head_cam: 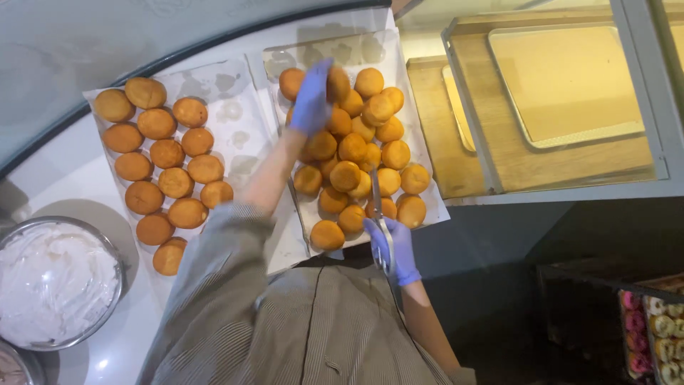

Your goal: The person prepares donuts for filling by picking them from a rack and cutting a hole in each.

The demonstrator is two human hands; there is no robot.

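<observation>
Reaching up with the left hand (311,100) in a blue glove, fingers curling around one round brown bun (338,83) at the top of the pile. Gripping it, not just touching.

Holding shiny metal scissors (377,203) in the right hand (396,251), also gloved in blue, fingers closed around the handles. Pointing the blades up at the near edge of the pile of buns (356,157). Hard telling whether the blades are open or closed.

Sitting between the two hands, on white paper (429,153): that big pile, many buns stacked close.

Lying out past the left arm: more buns in rows (164,164) on a second paper. Waiting near the left elbow: a metal bowl (120,274) full of white cream.

Looking like just the start. Showing no cut and no cream on any bun here. Leaving nearly all the buns in both piles waiting.
</observation>
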